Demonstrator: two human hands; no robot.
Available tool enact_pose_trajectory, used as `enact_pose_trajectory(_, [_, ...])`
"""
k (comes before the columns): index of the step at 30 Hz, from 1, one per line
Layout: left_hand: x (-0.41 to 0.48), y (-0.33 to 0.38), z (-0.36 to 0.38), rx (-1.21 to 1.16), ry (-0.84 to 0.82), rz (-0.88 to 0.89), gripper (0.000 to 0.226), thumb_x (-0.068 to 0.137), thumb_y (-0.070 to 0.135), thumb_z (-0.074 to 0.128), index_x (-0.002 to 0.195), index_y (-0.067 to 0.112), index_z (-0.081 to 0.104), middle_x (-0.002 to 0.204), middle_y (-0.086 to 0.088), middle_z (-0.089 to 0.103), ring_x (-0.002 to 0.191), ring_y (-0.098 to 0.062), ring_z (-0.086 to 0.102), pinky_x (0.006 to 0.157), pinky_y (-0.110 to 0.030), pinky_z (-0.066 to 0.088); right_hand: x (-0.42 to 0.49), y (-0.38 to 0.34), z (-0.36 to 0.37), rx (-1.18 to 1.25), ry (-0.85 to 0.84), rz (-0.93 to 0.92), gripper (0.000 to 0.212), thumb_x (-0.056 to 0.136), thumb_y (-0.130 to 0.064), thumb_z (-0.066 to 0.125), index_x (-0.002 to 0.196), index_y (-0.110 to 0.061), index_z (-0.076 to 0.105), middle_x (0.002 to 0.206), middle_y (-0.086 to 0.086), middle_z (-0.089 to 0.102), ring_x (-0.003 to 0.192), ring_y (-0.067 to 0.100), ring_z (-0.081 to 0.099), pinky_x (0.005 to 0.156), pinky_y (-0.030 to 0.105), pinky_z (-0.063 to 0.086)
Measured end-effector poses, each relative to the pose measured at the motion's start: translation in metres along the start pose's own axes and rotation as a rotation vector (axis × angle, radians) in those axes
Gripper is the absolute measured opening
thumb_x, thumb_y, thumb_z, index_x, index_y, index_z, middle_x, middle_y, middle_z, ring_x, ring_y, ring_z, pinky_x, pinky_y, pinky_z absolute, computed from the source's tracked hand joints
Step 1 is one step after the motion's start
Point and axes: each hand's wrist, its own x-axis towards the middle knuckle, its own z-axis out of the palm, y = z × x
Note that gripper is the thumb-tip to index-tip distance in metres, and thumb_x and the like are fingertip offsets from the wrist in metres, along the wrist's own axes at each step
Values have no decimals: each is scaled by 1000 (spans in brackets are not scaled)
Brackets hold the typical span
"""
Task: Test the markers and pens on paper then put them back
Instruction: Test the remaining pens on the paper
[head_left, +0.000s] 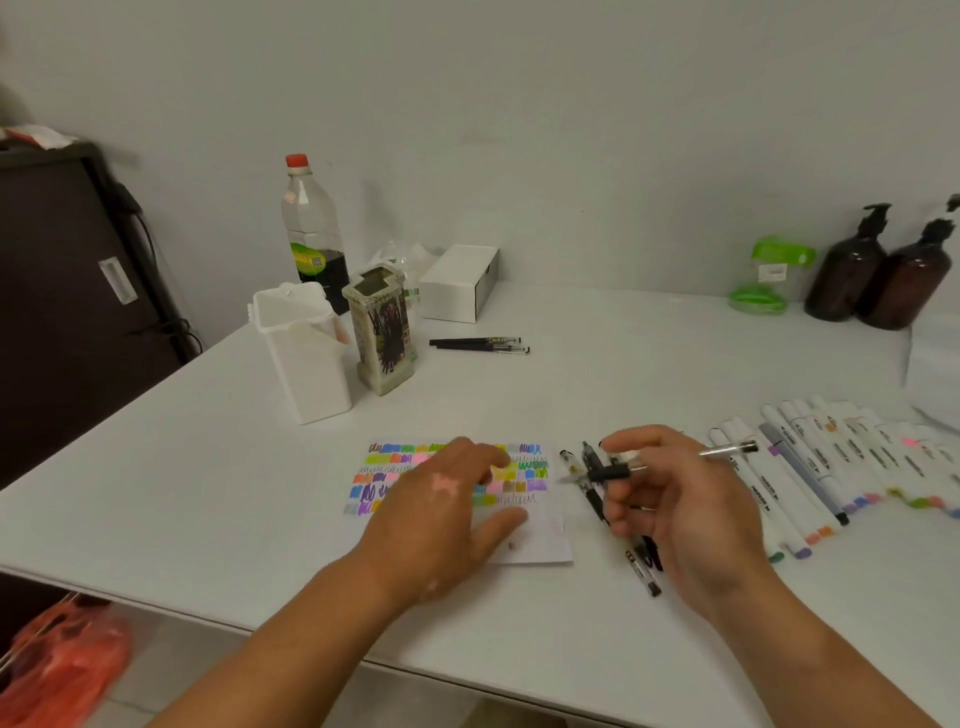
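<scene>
Left hand (441, 504) lies flat, fingers spread, on the scribbled paper (543, 535); right hand (685, 514) pinches 1 pen (727, 450), markers (810, 467) lined up at its 3 o'clock.

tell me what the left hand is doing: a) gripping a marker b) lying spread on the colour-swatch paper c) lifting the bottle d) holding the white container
b: the left hand lies with fingers spread on the paper covered in colour swatches and holds nothing, while the right hand holds a pen.
</scene>
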Motion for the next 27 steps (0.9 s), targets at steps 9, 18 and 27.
enact_pose_trajectory(9, [0, -16, 20, 141, -114, -12, 69, 81, 81, 45, 137, 43, 52, 129, 16, 46, 119, -9, 46, 102, -30, 41, 22, 17, 15, -723, -45, -114, 13, 85, -14, 72, 76, -22, 68, 58, -3, 69, 49, 8, 62, 49, 22, 47])
enact_pose_trajectory(18, [-4, -19, 25, 153, -45, -16, 67, 79, 82, 42, 133, 44, 54, 126, 17, 46, 112, -8, 47, 97, -30, 42, 24, 29, 17, -817, -82, -124, 16, 80, -19, 74, 69, -30, 70, 68, -12, 72, 57, 2, 63, 53, 17, 48])
enact_pose_trajectory(27, [-4, -19, 25, 168, -54, -25, 68, 79, 83, 40, 134, 45, 53, 126, 16, 45, 112, -8, 47, 97, -30, 42, 25, 30, 19, -875, -85, -114, 12, 81, -20, 75, 71, -25, 70, 66, -9, 72, 60, 7, 65, 57, 26, 53])
